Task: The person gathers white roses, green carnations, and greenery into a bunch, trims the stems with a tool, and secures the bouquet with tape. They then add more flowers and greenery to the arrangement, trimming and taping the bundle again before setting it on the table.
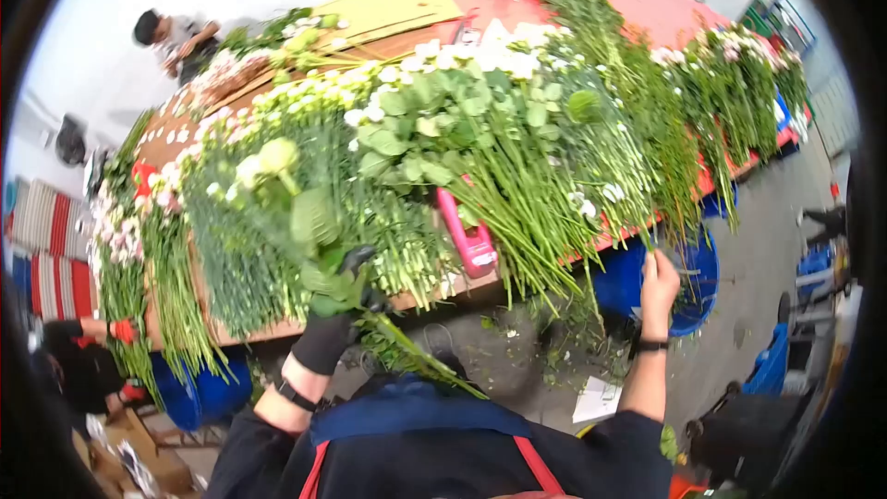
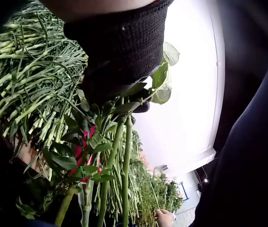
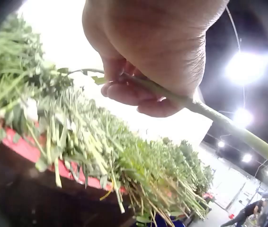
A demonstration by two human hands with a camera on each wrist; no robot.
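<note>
In a black glove, the left hand (image 1: 340,319) grips a bunch of leafy stems (image 1: 397,337) in front of the torso, pale blooms (image 1: 275,157) at its top. The left wrist view shows the gloved hand (image 2: 120,61) around thick green stems (image 2: 116,165), its fingers mostly hidden. Bare and held out to the right over a blue bin, the right hand (image 1: 659,288) has its fingers curled around one stem. In the right wrist view that stem (image 3: 228,125) runs through the hand (image 3: 148,56), its cut end pointing right.
Flower bunches (image 1: 517,185) cover the long table, with a pink tool-like object (image 1: 469,238) among them. Blue bins (image 1: 698,282) stand by the table's front edge. Leaf scraps (image 1: 554,342) litter the floor. One person (image 1: 176,42) is beyond the table, another (image 1: 88,360) at the left.
</note>
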